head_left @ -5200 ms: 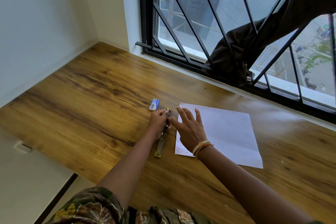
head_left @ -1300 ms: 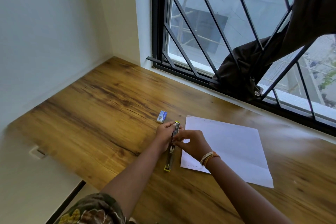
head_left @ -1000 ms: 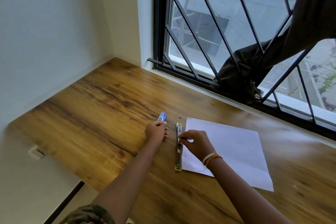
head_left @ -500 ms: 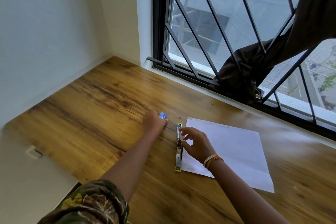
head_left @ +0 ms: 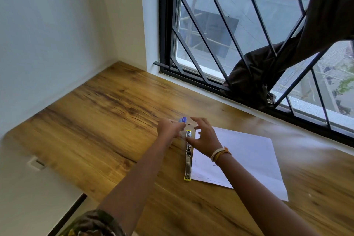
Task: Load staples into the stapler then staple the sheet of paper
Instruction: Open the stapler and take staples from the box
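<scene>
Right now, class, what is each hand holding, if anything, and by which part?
The left hand pinches the small blue staple box by its near end. The right hand, fingers spread, holds nothing; it hovers over the opened stapler.

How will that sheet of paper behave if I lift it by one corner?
The sheet of paper lies thin and flat on the wooden desk, so it would probably droop. It looks very light, likely sliding easily when pushed.
</scene>
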